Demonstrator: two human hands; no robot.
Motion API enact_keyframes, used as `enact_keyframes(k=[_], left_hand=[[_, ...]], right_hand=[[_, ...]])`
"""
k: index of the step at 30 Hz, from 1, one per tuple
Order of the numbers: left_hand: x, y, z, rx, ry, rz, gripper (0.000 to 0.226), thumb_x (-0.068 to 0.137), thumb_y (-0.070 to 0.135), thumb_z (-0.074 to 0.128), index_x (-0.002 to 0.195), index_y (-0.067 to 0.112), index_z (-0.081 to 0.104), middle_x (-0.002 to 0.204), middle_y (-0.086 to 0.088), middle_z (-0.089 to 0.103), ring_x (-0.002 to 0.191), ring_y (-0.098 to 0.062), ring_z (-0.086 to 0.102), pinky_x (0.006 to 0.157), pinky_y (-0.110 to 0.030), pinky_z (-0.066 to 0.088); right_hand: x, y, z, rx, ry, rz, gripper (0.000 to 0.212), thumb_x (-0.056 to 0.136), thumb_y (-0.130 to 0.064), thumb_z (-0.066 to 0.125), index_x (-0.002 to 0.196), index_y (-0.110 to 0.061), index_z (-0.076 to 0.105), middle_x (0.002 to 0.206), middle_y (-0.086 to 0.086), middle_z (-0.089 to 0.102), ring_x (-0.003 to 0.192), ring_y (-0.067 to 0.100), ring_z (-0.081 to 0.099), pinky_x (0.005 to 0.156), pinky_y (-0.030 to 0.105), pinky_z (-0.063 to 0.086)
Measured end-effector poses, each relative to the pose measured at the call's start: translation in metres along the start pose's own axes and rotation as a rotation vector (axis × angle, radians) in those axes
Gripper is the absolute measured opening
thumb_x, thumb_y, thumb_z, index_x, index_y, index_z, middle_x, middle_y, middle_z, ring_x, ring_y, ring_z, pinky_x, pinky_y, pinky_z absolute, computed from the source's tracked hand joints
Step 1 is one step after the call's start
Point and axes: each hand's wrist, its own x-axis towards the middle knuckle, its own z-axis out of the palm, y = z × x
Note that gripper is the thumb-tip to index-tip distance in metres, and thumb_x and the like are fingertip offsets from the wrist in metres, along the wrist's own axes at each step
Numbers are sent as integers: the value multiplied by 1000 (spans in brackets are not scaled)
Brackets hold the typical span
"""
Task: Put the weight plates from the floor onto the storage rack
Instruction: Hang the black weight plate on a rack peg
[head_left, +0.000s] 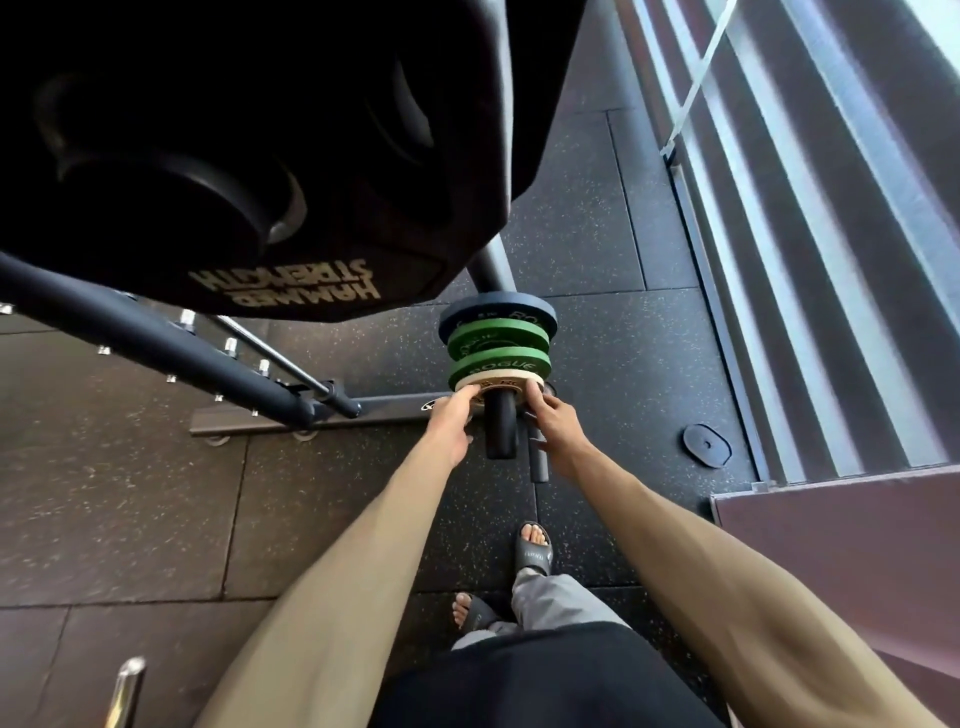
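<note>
Forearms are stretched down from the camera, and the white plate is gripped at its rim, left hand left of the peg, right hand right of it, equally near. Threaded on the peg, it is set against the green plates; the peg's axis is aimed back toward the camera.

Daylight comes from window at right, striped glare, slightly blown. Big plate top left underexposed, near black. Floor dim, shadows soft. Fisheye bending at edges. Chrome bar bottom left blurred.
</note>
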Motion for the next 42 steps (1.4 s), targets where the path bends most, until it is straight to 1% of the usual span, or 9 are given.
enact_keyframes(k=[3,7,11,20,26,32,35,37,42], left_hand=[[3,10,5,13,0,18,58,85,31,66,138,13,49,141,-9,54,132,-28,48,112,-54,24],[18,21,9,45,4,23,72,67,36,67,133,13,52,133,-10,58,124,-30,53,108,-55,31],[44,30,10,42,31,34,71,61,34,68,128,13,56,130,-13,61,121,-33,56,105,-58,39],[45,51,24,84,79,58,52,70,22,62,119,4,59,117,-20,66,112,-37,61,100,-54,47],[66,46,16,137,93,34,60,60,26,62,117,8,60,118,-19,66,111,-37,62,95,-58,49],[4,72,18,380,183,128,45,89,19,57,130,5,47,128,-14,56,116,-34,56,95,-44,48],[-22,82,9,541,228,277,14,93,15,50,100,7,59,114,-19,64,109,-34,63,93,-45,52],[-39,85,0,619,209,333,16,96,14,46,87,11,60,101,-19,70,96,-33,69,81,-43,55],[-72,88,-36,822,221,531,14,96,23,51,95,18,63,100,-14,72,94,-30,69,88,-45,57]], right_hand=[[8,-3,3,34,-6,-29,75,86,-65,61,137,-10,54,126,5,66,107,17,65,90,38,53],[18,-9,5,33,8,-33,98,68,-79,64,138,-11,54,126,3,65,109,17,64,88,38,52],[26,-21,9,45,0,-16,60,91,-59,58,126,-10,62,99,0,69,92,17,62,92,42,50],[41,-43,5,-80,-1,-26,67,91,-63,56,135,-13,59,112,1,62,107,21,57,104,51,48],[38,-49,2,-203,-16,-32,67,93,-64,50,134,-11,59,115,5,66,111,23,61,103,51,49],[34,-62,-5,-573,52,-89,75,93,-69,39,106,-2,69,105,19,72,94,32,69,88,50,57],[16,-77,-2,-819,87,-165,62,97,-54,48,113,3,66,114,23,69,104,37,66,86,40,52],[-7,-88,4,-937,92,-228,48,97,-41,52,117,1,64,118,21,67,107,36,64,85,37,49],[-78,-103,27,-1161,173,-400,40,99,-33,48,117,-1,64,118,22,67,104,39,65,83,37,51]])
